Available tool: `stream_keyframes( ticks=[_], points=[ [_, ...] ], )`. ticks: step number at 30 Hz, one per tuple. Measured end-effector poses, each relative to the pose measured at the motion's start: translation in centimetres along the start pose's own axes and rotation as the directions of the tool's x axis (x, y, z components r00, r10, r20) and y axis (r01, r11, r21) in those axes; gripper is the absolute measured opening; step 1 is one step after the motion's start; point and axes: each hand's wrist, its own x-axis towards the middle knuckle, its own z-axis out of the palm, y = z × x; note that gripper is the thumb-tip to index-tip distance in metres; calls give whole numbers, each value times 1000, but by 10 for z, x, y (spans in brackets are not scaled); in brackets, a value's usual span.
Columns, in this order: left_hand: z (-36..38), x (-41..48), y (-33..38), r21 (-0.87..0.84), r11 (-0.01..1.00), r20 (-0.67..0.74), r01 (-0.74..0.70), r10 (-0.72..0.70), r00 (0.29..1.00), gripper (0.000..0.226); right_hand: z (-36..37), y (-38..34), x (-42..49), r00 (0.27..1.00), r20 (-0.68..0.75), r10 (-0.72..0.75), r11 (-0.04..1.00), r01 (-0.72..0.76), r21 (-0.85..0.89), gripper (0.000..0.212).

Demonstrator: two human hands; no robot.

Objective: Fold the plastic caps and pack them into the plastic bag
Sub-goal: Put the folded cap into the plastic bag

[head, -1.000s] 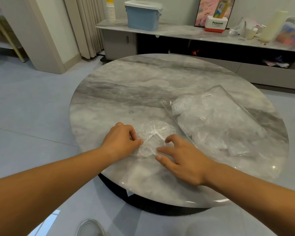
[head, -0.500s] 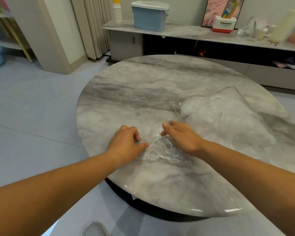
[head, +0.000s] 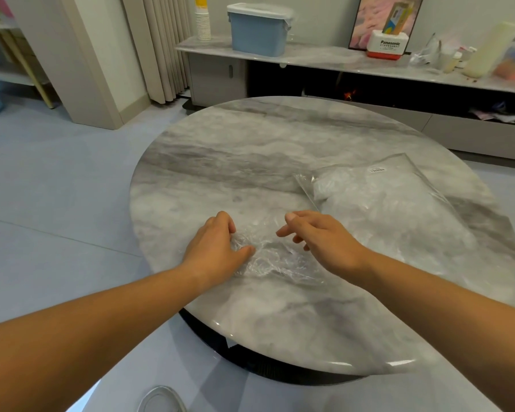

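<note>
My left hand (head: 214, 248) has its fingers drawn in narrow, thumb and fingertips pinching the left edge of the plastic cap (head: 275, 258). The cap lies crumpled on the surface (head: 250, 162) between my two hands. My right hand (head: 324, 239) hangs just over the cap's right side, fingers loosely spread and holding nothing; I cannot tell whether any fingertip brushes the film. The plastic bag (head: 393, 209) already holds a white heap of what look like folded caps. It lies beyond and to the right of my right fingers, its near corner just past them.

I judge the step in hand to be the fold itself. To do it well I would use the left pinch as the anchor and bring my right fingers down on the opposite edge, taking the gathered rim rather than the thin film, which will likely cling, slip and spring back. Then I would carry that edge across to my left fingers and press with straight fingers to push the air out, so the cap lies flat. I cannot tell which edge of the bag is open, so I would find that before sliding anything over.
</note>
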Motion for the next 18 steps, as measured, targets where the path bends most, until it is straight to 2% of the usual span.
stream_keyframes(
  ticks=[3, 7, 10, 13, 16, 18],
  points=[
    [0, 0, 1, -1, 1000, 10, 1, -1, 1000, 44, -3, 6, -2, 999, 29, 15, 997, -12, -74, 47],
    [-1, -1, 1, 7, 1000, 18, 10, -10, 1000, 46, -2, 14, -7, 986, 76, -149, 925, 166, -341, 61],
    [-2, -1, 0, 12, 1000, 24, 7, -7, 1000, 46, 3, 12, -14, 965, 110, -237, 870, 261, -418, 49],
    [-3, -1, 0, -8, 1000, 35, -6, 7, 999, 40, 7, 12, -24, 932, 179, -314, 784, 361, -504, 57],
    [-9, -1, -3, -36, 999, 90, -27, 30, 995, 29, 11, 16, -35, 910, 283, -303, 707, 414, -573, 60],
    [-17, -2, -4, -30, 998, 184, -51, 56, 981, 27, 13, 19, -40, 898, 341, -279, 657, 437, -614, 61]
  ],
)
